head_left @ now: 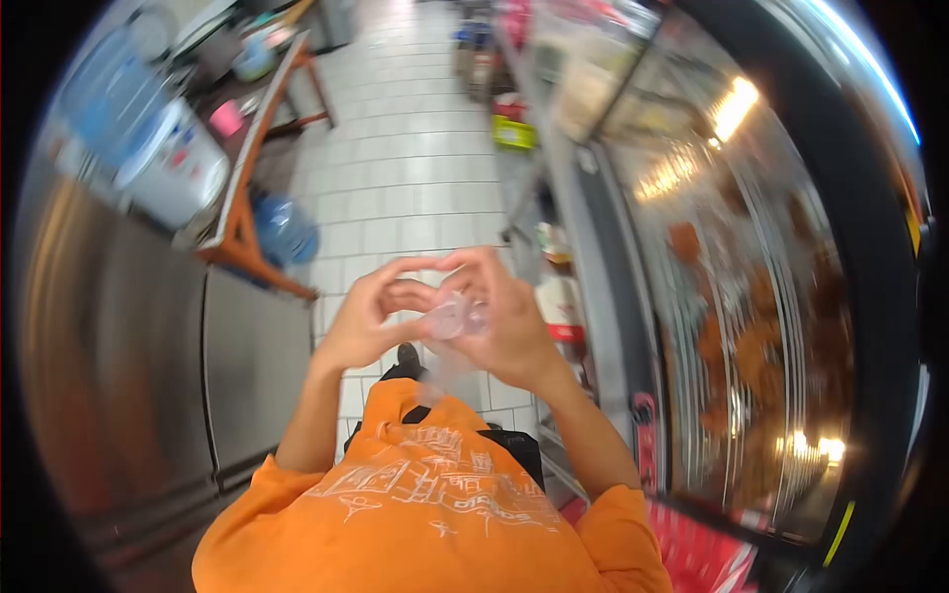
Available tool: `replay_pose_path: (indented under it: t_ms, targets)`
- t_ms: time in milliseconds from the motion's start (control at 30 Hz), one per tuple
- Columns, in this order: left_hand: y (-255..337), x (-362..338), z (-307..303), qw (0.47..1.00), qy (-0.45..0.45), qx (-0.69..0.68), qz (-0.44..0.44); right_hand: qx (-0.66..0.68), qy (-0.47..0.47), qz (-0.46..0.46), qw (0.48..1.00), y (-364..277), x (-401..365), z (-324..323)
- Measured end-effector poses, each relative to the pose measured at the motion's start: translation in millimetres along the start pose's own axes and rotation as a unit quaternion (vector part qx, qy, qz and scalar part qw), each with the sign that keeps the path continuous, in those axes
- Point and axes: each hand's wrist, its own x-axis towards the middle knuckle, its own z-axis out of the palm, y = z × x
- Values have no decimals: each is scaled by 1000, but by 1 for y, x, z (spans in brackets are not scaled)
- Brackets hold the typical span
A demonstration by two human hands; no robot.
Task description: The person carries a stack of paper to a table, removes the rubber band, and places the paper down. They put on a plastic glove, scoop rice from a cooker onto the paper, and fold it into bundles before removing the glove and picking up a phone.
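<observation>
In front of my chest, my left hand (374,314) and my right hand (514,331) come together, with the fingertips meeting at the top. Between them is a small, clear plastic thing (451,316) with round, disc-like parts; blur keeps me from telling its exact kind. My right hand is curled around it, and my left thumb and fingers close on its near side. A faint see-through part hangs below the hands, over the orange shirt (425,484).
A lit glass display case (751,296) stands on the right, a red crate (692,549) below it. To the left are a steel cabinet (129,356) and a wooden table (242,212) with a water dispenser (178,163). A blue water bottle (285,229) sits on the tiled floor (395,188).
</observation>
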Motion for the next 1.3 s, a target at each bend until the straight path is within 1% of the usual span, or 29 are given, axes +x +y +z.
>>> replay_pose_path:
  t_ms: [33,67,133,167,233,367,400,433,467,533,567,600,633,700,733,800,833,900,933,967,1000,1033,1067,1100,1133,1167,1233,1267,1300]
  targets:
    - [-7,7,-21,996,23,7,-84,-30,16,-25,999,5,27,8]
    - [-14,13,-38,995,53,7,-81,-23,-11,-37,999,11,52,14]
    - [-26,30,-73,981,187,-40,-24,-13,29,80,996,23,96,19]
    - [-33,21,-98,980,195,-45,-14,-21,20,72,997,33,107,35]
    - [-36,31,-138,971,227,-61,-48,155,-6,171,973,74,145,43]
    - [-59,69,-218,973,229,-10,-37,166,38,181,969,111,200,60]
    - [-63,89,-234,976,215,-7,-38,160,-5,199,967,116,215,61]
    - [-65,113,-246,978,172,107,55,156,-50,214,963,121,232,61]
    - [-65,140,-259,955,130,218,152,157,-41,205,965,120,254,58]
    - [-54,197,-280,967,-44,211,138,66,-144,248,956,108,310,51]
    - [-54,226,-296,976,-120,176,44,63,-155,231,958,109,338,47]
    - [-52,254,-317,971,-187,139,-47,-10,-173,244,954,111,368,40]
    - [-54,275,-341,974,-165,153,-33,-88,-188,252,945,120,400,34]
    - [-68,313,-380,984,-137,15,-116,-114,-176,191,959,154,460,31]
    - [-74,331,-400,987,-116,17,-108,-123,-150,156,969,171,495,29]
    - [-77,361,-441,987,-35,-104,-117,-101,-180,145,968,194,574,37]
    - [-71,375,-459,988,-16,-108,-112,-79,-196,150,966,203,612,41]
    - [-52,401,-508,981,96,-31,-167,-69,-246,156,954,224,694,61]
    - [-54,413,-531,974,157,-1,-165,-129,-172,-4,977,237,734,76]
    - [-61,425,-556,972,177,-3,-156,-180,-91,-167,965,245,774,92]
    - [-73,438,-579,950,294,-36,-101,-266,3,-221,938,212,811,108]
    - [-81,453,-603,912,403,-68,-43,-264,-8,-238,935,219,844,123]
    - [-80,469,-630,906,416,-68,-30,-196,0,-279,940,232,875,136]
    - [-77,484,-656,882,454,-126,-25,-126,8,-315,941,243,907,149]
    - [-77,502,-683,855,485,-183,-21,-59,-70,-294,951,250,935,162]
    - [-79,524,-710,852,490,-184,-20,-57,-74,-295,951,259,966,173]
    - [-82,572,-761,873,476,-17,-111,14,-169,-128,977,273,1020,188]
    - [-85,604,-786,890,453,10,-46,-17,-169,-126,977,284,1052,188]
    - [-85,633,-805,893,447,6,-53,-20,-166,-117,979,294,1076,185]
